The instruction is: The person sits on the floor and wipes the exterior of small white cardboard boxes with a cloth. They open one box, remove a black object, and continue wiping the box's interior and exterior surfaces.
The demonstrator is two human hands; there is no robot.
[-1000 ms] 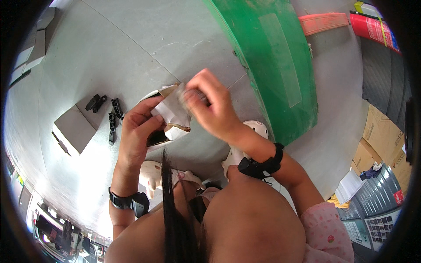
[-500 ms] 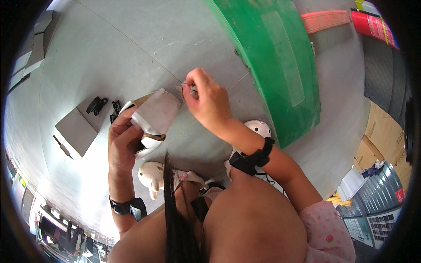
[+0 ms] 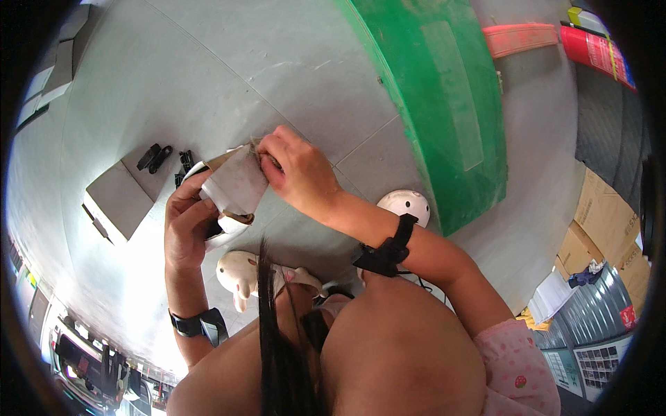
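My left hand (image 3: 186, 232) is wrapped round a small white-grey cardboard box (image 3: 238, 182), held above the floor. Flaps stand loose at its near and left sides, showing brown board inside. My right hand (image 3: 302, 173) is closed in a pinch at the far right corner of that box. Between its fingertips a crumpled translucent scrap shows in part, perhaps tape; the fingers hide most of it. On the floor left of my left hand sits another grey-white box (image 3: 119, 202). Beyond it lie a black bundled cable (image 3: 154, 159) and a second small black item (image 3: 186, 163).
A large green panel (image 3: 444, 118) lies to the right, with a red-orange bar (image 3: 520, 39) and a red cylinder (image 3: 598, 55) past it. Cardboard boxes (image 3: 603, 215) stand at the far right. My plush-topped slippers (image 3: 239, 270) rest on the grey tiled floor (image 3: 208, 76).
My right hand has moved left and slightly nearer, from apart from the box to its corner. The box and my left hand have shifted slightly left.
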